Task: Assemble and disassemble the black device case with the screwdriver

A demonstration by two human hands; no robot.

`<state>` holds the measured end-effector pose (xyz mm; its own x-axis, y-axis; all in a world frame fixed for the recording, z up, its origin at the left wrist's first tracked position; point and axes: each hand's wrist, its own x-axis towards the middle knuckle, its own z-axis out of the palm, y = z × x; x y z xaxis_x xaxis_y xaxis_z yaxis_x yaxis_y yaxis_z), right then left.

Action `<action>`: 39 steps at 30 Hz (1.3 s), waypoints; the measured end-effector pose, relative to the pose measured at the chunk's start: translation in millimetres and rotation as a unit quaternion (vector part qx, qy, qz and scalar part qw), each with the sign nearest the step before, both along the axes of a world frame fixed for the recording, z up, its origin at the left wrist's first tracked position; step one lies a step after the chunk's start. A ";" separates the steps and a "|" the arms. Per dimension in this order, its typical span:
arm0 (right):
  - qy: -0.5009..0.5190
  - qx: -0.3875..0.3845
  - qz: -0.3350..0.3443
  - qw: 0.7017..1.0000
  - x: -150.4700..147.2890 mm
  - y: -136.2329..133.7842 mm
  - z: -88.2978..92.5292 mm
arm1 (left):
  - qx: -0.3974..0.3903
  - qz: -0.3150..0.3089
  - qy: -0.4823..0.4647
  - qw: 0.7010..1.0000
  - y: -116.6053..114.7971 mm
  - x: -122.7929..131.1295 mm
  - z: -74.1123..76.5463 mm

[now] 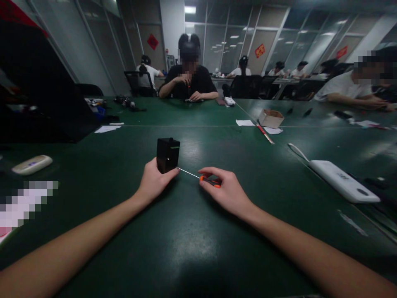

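Observation:
A small black box (pixel 168 155) with a short knob on top is gripped in my left hand (pixel 152 180), thumb along its lower front edge. My right hand (pixel 228 188) is closed around the orange and black handle of a screwdriver (pixel 190 173). Its thin metal shaft points left, and the tip meets the lower right corner of the box, close to my left thumb. Whether the tip sits in a screw is too small to tell.
The green table (pixel 186 244) carries a white power bank (pixel 344 181) with a cable at right, an open cardboard box (pixel 271 118) farther back, a red stick-like item (pixel 264 133), and a pale mouse (pixel 32 164) at left. Across the table a person (pixel 189 78) works.

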<state>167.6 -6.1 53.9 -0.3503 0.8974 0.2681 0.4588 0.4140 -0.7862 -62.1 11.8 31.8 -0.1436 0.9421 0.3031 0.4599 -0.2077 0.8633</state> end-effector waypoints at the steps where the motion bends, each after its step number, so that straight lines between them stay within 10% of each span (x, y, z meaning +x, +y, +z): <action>1: 0.006 -0.006 -0.001 1.000 -0.3 0.4 -0.5 | 0.003 -0.001 0.000 1.000 0.1 0.3 0.0; 8: 0.021 -0.110 0.035 0.993 -2.3 3.7 0.5 | 0.009 -0.010 0.010 1.000 -0.4 2.0 0.5; 16: -0.011 -0.009 0.008 1.000 -1.5 -1.1 -1.5 | 0.003 -0.010 0.006 1.000 1.2 0.5 -0.9; 29: 0.134 -0.242 0.057 0.959 -3.0 4.9 -3.7 | 0.001 0.009 0.007 1.000 2.5 0.6 -1.5; 39: 0.156 -0.247 0.049 0.955 -3.2 2.6 -5.4 | 0.012 0.015 0.004 1.000 -2.1 3.1 2.1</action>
<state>164.4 -3.5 48.4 -0.4113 0.9084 -0.0749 0.1481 -0.0145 -0.9889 -59.0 9.6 33.9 -0.1690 0.9301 0.3262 0.4728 -0.2139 0.8548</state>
